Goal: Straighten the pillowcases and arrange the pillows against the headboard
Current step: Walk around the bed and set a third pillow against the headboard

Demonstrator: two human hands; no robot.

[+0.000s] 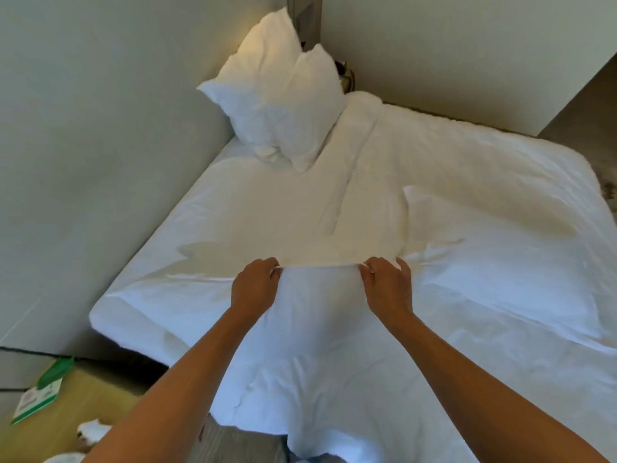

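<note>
Head view: both hands up at centre frame, the left hand (255, 284) and the right hand (387, 284) each pinching the top edge of a white pillow (320, 329) that hangs in front of the person over the bed (233, 208). At 11 o'clock, two pillows (277, 101) lean against the headboard (100, 162). At 3 o'clock another pillow (494, 262) lies flat.

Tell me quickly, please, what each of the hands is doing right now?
Left hand: closed, pinching the top edge of the pillowcase.
Right hand: closed, pinching the same edge of the pillowcase.
</note>
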